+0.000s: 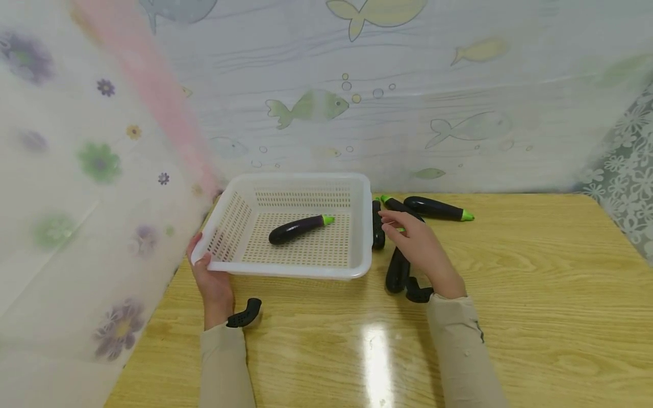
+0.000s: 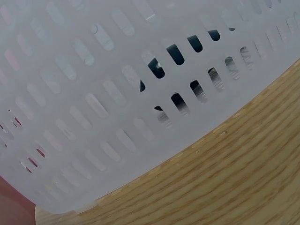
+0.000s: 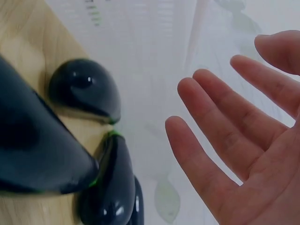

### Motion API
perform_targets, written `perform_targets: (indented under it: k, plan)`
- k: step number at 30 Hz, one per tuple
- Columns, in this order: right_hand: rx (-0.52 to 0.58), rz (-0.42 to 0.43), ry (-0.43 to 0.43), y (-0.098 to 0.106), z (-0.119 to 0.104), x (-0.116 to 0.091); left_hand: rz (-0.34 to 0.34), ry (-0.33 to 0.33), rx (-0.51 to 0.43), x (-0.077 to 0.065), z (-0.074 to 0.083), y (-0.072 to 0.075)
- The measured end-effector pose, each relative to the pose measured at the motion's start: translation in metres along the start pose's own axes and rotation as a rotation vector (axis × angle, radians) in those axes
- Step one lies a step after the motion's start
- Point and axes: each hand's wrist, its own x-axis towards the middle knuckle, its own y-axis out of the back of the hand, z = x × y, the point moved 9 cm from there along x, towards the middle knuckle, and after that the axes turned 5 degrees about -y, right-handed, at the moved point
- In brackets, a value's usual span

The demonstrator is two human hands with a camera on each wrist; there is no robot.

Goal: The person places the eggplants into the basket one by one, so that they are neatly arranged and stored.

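Observation:
A white slotted plastic basket (image 1: 296, 272) sits on the table, with one dark eggplant (image 1: 296, 229) with a green cap lying on its bottom. At the basket's front left corner my left hand (image 1: 214, 286) grips the rim, thumb over the edge. The left wrist view shows the basket's slotted wall (image 2: 108, 98) close up. My right hand (image 1: 420, 246) hovers just right of the basket, above the loose eggplants, its fingers (image 3: 225, 136) spread and holding nothing. Beneath it lies an eggplant (image 1: 398, 272); another eggplant (image 1: 378, 229) lies along the basket's right wall.
Behind the right hand lies a partly hidden eggplant (image 1: 400, 206), and to its right an eggplant (image 1: 433, 208) points its green end rightward. A wood-grain table (image 1: 551, 306) bears everything. A fish-patterned sheet (image 1: 398, 136) hangs at the back; a flowered sheet (image 1: 76, 226) borders the left.

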Motion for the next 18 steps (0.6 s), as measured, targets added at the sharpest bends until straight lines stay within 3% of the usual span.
perform_targets:
  k: [7, 13, 18]
  plan:
    - [-0.005, 0.004, -0.057, 0.008, 0.016, -0.001, 0.014, -0.003, 0.020, -0.002, 0.001, 0.001]
    - [-0.072, -0.020, -0.164, 0.010, 0.034, -0.001, 0.016, 0.006, 0.020, -0.001, 0.001, -0.001]
    - [-0.120, -0.055, -0.206, 0.009, 0.043, -0.002, 0.008, -0.005, 0.013, 0.000, 0.002, -0.001]
